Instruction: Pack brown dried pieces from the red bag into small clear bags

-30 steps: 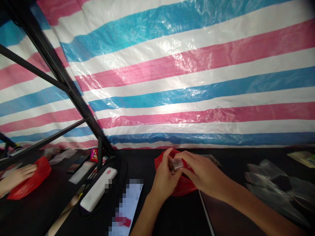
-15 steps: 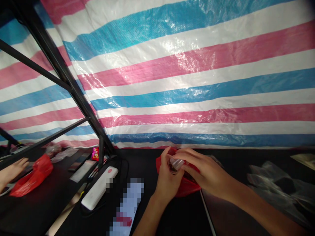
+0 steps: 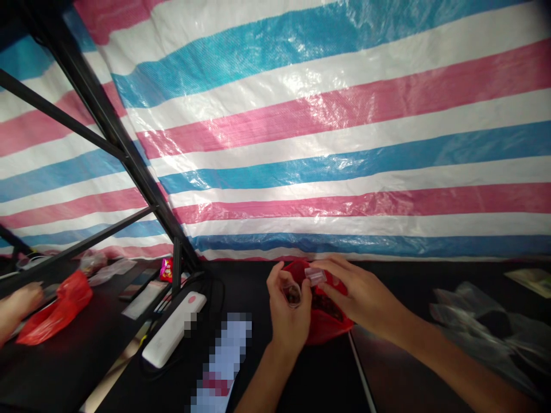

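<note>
Left hand point(image 3: 284, 315): palm turned up, near the middle of the counter point(image 3: 253, 367). Its fingers point(image 3: 278, 281) curl around a small clear plastic container point(image 3: 293, 295) holding dark contents, with the thumb against the container's near side.

Right hand point(image 3: 365, 301): reaching in from the right, palm down. Its fingers point(image 3: 333, 272) are together and pinched on a small clear plastic piece point(image 3: 315, 276), possibly a lid, though its exact form is too small to tell. This piece sits just beside the container, not touching it, and the two hands are apart.

Red plastic bag point(image 3: 329, 321): open, lying on the counter directly beneath both hands, with dark contents visible inside.

Counter: black-topped, running across the near part of the scene.

White power strip point(image 3: 172, 330): lying at an angle left of the hands, a black cable beside it.

Pixelated, unreadable flat item point(image 3: 221, 361): near edge of the counter, between the power strip and the left hand.

Clear plastic bags point(image 3: 482, 324): loose heap, right side of the counter.

Yellowish packet point(image 3: 529, 276): far right corner.

Another person's hand point(image 3: 19, 304): far left, beyond a black metal frame point(image 3: 124, 155), just beside a second red plastic bag point(image 3: 58, 310).

Small pink snack packet point(image 3: 166, 269): against the frame's foot.

Pink, white and blue striped tarpaulin point(image 3: 344, 149): hanging along the far side as a wall.
</note>
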`<state>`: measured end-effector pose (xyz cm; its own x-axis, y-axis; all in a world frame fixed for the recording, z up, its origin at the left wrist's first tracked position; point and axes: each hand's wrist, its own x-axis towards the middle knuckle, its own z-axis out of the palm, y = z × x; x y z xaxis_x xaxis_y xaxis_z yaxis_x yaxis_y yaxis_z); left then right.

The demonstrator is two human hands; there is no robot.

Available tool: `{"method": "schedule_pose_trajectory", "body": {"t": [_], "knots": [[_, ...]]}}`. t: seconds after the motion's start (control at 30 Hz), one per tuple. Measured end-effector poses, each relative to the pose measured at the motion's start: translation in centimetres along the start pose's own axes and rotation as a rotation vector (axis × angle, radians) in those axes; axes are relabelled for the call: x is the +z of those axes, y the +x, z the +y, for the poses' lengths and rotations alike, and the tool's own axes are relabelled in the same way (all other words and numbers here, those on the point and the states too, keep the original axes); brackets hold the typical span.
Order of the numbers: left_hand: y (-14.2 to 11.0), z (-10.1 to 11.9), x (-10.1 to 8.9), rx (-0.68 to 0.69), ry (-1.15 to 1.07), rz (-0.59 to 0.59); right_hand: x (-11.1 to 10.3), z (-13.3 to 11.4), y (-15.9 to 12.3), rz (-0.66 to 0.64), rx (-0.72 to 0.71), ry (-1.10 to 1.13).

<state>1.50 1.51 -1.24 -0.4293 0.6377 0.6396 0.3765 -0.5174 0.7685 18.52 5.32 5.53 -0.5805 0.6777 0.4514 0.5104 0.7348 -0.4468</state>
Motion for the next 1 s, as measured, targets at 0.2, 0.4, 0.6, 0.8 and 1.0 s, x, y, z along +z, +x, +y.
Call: {"method": "schedule_pose_trajectory", "body": {"t": [0.2,0.4,0.6,0.8,1.0], "knots": [[0.0,0.3,-0.4,0.295,0.194,0.125,0.8,-0.1,-0.4,-0.15,0.03,-0.061],[-0.2,0.2,-0.6,0.389,0.261,0.061,-0.3,-0.9,-0.3,-0.048,-0.021,0.061],[-1.7,-0.6,0.0,0.217,0.006,-0.091,-1.2,-3.3,-0.3,-0.113,-0.124,0.103],[-2.4,0.4,1.0,0.069,-0.034,-0.1,-2.2,-3.0,-0.8,-0.05,-0.124,0.018],[-2.3,2.6,0.9,-0.185,-0.127,-0.477,-2.9,-2.0,-3.1,0.089,-0.035,0.194]]}}
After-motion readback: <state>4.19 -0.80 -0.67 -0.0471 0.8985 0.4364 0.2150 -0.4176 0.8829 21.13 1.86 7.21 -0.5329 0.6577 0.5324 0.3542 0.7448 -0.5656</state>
